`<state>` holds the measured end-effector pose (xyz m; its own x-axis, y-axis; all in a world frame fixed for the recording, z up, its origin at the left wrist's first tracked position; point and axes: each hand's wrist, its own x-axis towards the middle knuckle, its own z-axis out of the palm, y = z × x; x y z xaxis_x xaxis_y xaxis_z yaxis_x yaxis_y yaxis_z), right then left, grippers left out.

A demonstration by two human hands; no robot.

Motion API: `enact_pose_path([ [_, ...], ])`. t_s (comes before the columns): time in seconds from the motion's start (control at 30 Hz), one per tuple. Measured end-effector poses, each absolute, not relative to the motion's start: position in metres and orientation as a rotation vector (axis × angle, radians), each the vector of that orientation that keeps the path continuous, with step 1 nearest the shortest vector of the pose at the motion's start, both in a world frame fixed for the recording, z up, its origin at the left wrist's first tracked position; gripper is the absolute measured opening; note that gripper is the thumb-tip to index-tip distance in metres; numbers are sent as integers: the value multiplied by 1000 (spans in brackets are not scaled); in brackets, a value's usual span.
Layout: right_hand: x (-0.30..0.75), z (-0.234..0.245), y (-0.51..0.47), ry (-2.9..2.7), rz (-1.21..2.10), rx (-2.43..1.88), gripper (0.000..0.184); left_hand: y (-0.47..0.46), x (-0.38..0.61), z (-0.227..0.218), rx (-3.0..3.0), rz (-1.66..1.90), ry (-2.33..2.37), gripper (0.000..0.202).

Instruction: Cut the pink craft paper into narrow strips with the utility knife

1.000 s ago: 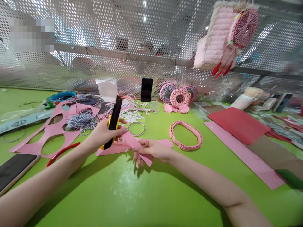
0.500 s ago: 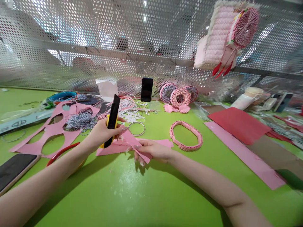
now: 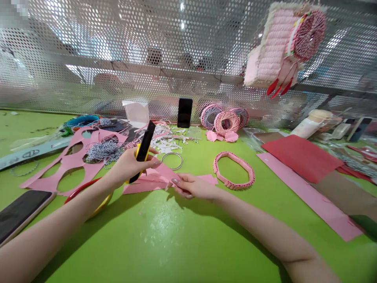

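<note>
My left hand (image 3: 129,165) is closed around a black and yellow utility knife (image 3: 145,143), which stands up tilted out of the fist. Between its thumb and fingers it also keeps one end of a pink strip (image 3: 165,171), paper or felt. At the strip's other end my right hand (image 3: 196,186) is closed in a pinch. Under both hands more pink strips (image 3: 132,189) lie on the green table. Just behind them rests a thin metal ring (image 3: 180,160). To the right sits a pink pleated band (image 3: 251,179) shaped as an oval loop.
Scissors (image 3: 103,205) with red and yellow handles lie partly under my left forearm. At left are a phone (image 3: 23,208), a cut-out pink sheet (image 3: 47,179) and grey cord (image 3: 104,151). Another phone (image 3: 185,113) stands at the back near woven rings (image 3: 219,124). Red sheets (image 3: 300,157) lie at right.
The strip's near end, which hung past my right hand, is now tucked in or hidden at its fingers. My right fingers have curled in more. The whole view has shifted slightly.
</note>
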<state>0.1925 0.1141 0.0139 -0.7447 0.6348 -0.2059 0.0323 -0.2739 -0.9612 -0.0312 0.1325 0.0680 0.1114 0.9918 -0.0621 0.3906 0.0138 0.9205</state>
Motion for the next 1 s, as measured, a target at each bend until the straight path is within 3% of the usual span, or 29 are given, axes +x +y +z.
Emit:
enact_pose_path([
  [0.47, 222, 24, 98, -1796, 1940, -1015, 51, 127, -25, 76, 1655, 598, 1258, 24],
  [1.0, 240, 11, 39, -1641, 1991, -1095, 54, 102, -4, 50, 1731, 407, 1155, 30],
])
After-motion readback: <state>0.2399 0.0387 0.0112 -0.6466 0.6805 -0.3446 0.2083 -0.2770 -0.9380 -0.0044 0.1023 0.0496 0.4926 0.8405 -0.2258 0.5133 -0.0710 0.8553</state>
